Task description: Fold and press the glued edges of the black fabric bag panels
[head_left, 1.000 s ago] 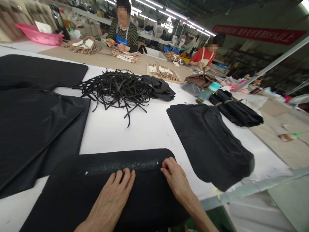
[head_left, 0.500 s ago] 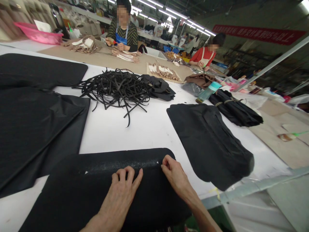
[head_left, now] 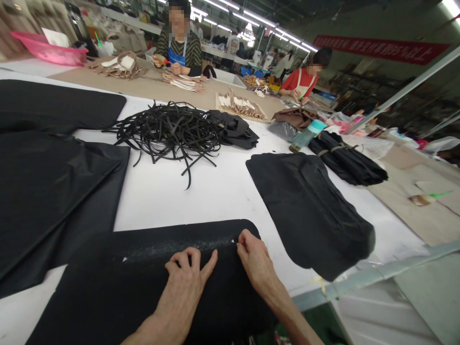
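A black sheet of leather-like material (head_left: pixel 143 297) lies before me, with a shiny strip (head_left: pixel 158 249) along its far side. Two small white triangles (head_left: pixel 124 259) show on it, one near each end of that strip. My left hand (head_left: pixel 187 282) rests on the sheet just below the strip, fingers bent but spread, thumb stretched to the right. Near the right-hand triangle, my right hand (head_left: pixel 253 251) has thumb and forefinger pinched on the material close to its rounded far corner. The pinched edge itself is mostly hidden by the fingers.
Large black sheets (head_left: pixel 53 191) cover the table's left. Beyond lie a tangle of black strips (head_left: pixel 168 132) and folded black pieces (head_left: pixel 233 129). To the right are a black stack (head_left: pixel 305 206), a bottle (head_left: pixel 308 135) and a tied bundle (head_left: pixel 348 158). Two co-workers (head_left: pixel 178 48) work across the table.
The view has shifted slightly, so most things sit a little further left. My left thumb reaches a bit further out; my right hand keeps its pinch at the same spot.
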### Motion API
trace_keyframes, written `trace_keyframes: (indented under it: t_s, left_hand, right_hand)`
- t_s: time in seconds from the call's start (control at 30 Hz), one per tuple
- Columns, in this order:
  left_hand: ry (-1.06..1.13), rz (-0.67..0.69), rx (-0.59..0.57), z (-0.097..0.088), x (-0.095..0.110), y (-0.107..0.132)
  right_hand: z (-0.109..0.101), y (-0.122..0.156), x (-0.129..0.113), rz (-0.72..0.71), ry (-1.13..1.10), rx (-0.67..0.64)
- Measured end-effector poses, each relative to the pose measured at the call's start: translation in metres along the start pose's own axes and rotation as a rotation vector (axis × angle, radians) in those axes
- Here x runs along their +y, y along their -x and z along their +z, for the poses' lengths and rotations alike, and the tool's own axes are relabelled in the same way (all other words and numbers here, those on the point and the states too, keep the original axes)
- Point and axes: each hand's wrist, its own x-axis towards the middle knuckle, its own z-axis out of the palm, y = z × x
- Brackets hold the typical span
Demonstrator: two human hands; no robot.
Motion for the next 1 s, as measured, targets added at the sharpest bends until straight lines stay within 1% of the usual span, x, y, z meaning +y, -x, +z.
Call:
trace_keyframes:
  t_s: [0.23, 0.33, 0.47, 0.53, 0.63, 0.7, 0.73, 0.83, 0.93, 1.0]
  left_hand:
    - [-0.089, -0.010, -0.044, -0.005, 0.007, -0.004]
    - [-0.104, -0.023, -0.065, -0.008, 0.008, -0.008]
    - [-0.085, -0.034, -0.056, -0.007, 0.010, -0.008]
    - [-0.057, -0.041, -0.057, -0.008, 0.011, -0.008]
    - [-0.021, -0.041, -0.068, -0.009, 0.010, -0.009]
    - [0.002, -0.036, -0.070, -0.009, 0.009, -0.009]
    - [0.015, -0.035, -0.067, -0.009, 0.008, -0.008]
    - [0.091, -0.031, -0.020, -0.002, 0.003, -0.002]
    - [0.228, -0.020, 0.095, 0.013, -0.005, 0.011]
    - [0.314, -0.016, 0.174, 0.025, -0.011, 0.021]
  right_hand:
    - [0.006, 0.003, 0.001, -0.062, 0.090, 0.031]
    - [0.006, 0.003, 0.003, -0.087, 0.186, 0.070]
    - [0.005, 0.006, 0.007, -0.114, 0.283, 0.148]
    - [0.007, 0.011, 0.007, -0.211, 0.279, 0.204]
    - [0.016, 0.022, 0.005, -0.443, 0.253, 0.274]
    - [0.024, 0.030, 0.005, -0.551, 0.267, 0.283]
    - [0.029, 0.033, 0.005, -0.577, 0.283, 0.277]
    - [0.037, 0.037, 0.009, -0.598, 0.332, 0.258]
    - [0.038, 0.035, 0.012, -0.623, 0.376, 0.281]
    - [0.035, 0.035, 0.009, -0.630, 0.430, 0.282]
